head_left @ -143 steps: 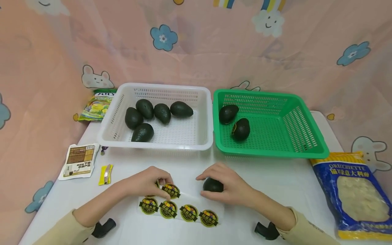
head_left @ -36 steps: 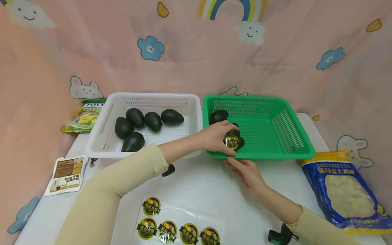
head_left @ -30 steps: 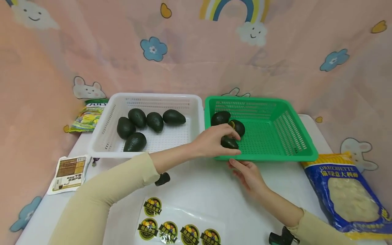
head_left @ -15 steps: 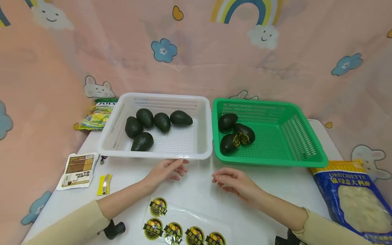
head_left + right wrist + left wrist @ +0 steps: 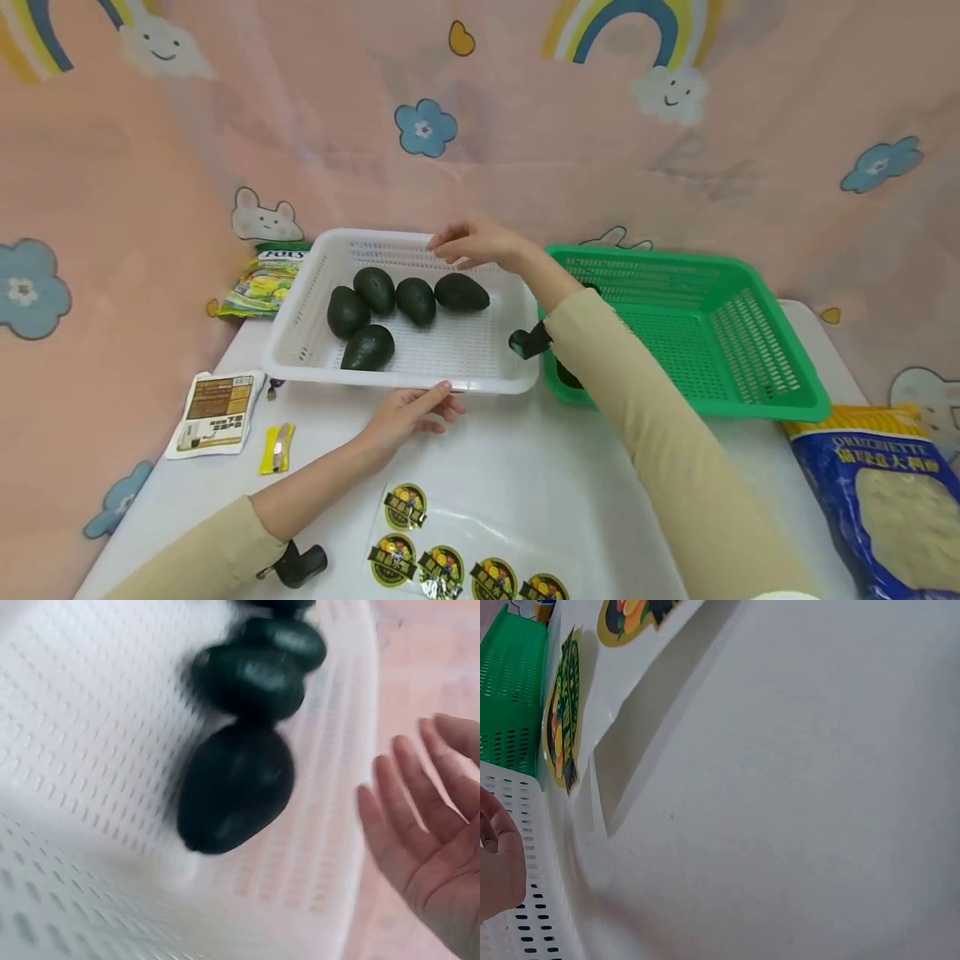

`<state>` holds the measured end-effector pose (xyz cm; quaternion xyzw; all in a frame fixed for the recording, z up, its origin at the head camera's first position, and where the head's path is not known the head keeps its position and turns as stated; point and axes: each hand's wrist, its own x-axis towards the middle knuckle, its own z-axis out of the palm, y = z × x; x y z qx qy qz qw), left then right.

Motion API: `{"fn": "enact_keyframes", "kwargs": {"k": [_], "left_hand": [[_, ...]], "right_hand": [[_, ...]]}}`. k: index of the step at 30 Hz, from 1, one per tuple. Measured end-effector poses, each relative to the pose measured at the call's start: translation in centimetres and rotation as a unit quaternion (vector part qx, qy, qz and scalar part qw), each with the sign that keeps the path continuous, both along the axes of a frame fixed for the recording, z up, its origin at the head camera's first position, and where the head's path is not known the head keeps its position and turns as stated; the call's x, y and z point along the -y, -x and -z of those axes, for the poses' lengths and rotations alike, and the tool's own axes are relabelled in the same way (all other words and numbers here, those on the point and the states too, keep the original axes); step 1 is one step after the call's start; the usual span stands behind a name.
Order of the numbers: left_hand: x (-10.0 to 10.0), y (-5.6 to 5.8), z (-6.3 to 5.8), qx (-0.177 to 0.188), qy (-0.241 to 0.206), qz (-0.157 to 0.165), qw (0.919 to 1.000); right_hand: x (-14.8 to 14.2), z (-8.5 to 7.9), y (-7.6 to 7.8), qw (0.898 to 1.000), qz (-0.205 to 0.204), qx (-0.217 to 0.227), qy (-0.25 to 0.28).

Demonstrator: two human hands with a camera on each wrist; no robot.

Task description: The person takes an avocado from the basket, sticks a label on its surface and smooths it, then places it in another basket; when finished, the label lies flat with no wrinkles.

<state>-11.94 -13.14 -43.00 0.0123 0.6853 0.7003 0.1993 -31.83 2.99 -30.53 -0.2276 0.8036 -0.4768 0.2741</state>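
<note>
- The right hand (image 5: 474,242) is open and holds nothing: in the right wrist view its fingers are parted, well clear of the fruit. In the head view it appears over the back rim of the white basket (image 5: 472,358), nearest the rightmost avocado (image 5: 462,292).
- Its arm reaches across in front of the green basket (image 5: 697,333), the wrist bent so the fingers point left; this pose probably serves to reach into the basket from above.
- The left hand (image 5: 412,414) is relaxed, fingers softly bent around nothing. Its thumb overlaps the white basket's front rim, perhaps to steady it; whether it presses there I cannot tell.
- Five avocados lie on their sides in the white basket, gathered towards its left and middle, their rounded shape likely keeping them from standing.
- The green basket sits just beside it on the right, so fruit has a short way between the two; slivers of dark fruit show past the sleeve (image 5: 637,400), the rest hidden.
- The sticker sheet (image 5: 468,535) lies nearest the body, presumably to be handy for both hands. One edge lifts off the table (image 5: 592,483) in the left wrist view.
- Farther out, packets (image 5: 215,415) lie left and a pasta bag (image 5: 892,500) right.
</note>
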Motion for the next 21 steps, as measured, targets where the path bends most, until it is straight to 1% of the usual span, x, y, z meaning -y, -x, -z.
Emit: {"fn": "enact_keyframes", "kwargs": {"k": [1, 3, 5, 7, 9, 11, 13, 15, 17, 19, 21], "left_hand": [[-0.1, -0.1, 0.1, -0.001, -0.001, 0.002, 1.0], [-0.2, -0.2, 0.3, -0.001, -0.002, 0.003, 1.0], [-0.3, -0.3, 0.4, -0.003, -0.001, 0.006, 1.0], [-0.4, -0.4, 0.5, -0.005, 0.001, 0.01, 0.9999], [-0.4, -0.3, 0.4, -0.009, 0.003, 0.014, 0.9999], [-0.3, -0.2, 0.4, -0.015, 0.002, 0.016, 0.9998], [-0.2, -0.1, 0.3, -0.02, 0.002, 0.014, 0.9997], [-0.1, 0.0, 0.2, -0.022, 0.003, 0.013, 0.9997], [0.0, 0.1, 0.3, -0.021, 0.004, 0.012, 0.9997], [0.0, 0.1, 0.3, -0.02, 0.005, 0.012, 0.9997], [0.1, 0.2, 0.4, -0.021, 0.005, 0.012, 0.9997]], "right_hand": [[-0.1, 0.6, 0.8, 0.999, 0.0, -0.006, -0.035], [-0.3, 2.0, 1.7, 0.994, -0.007, -0.022, -0.104], [-0.4, 3.5, 2.2, 0.986, -0.027, -0.037, -0.158], [-0.5, 4.7, 2.3, 0.978, -0.055, -0.047, -0.195], [-0.3, 5.4, 2.1, 0.974, -0.085, -0.036, -0.207], [-0.1, 5.7, 1.9, 0.97, -0.116, -0.011, -0.212], [0.2, 5.9, 1.5, 0.965, -0.147, 0.025, -0.217], [0.6, 6.2, 1.3, 0.955, -0.183, 0.055, -0.229], [1.0, 6.5, 1.0, 0.944, -0.213, 0.076, -0.242], [1.4, 6.8, 0.7, 0.934, -0.233, 0.095, -0.253], [1.7, 7.1, 0.4, 0.926, -0.253, 0.103, -0.261]]}}
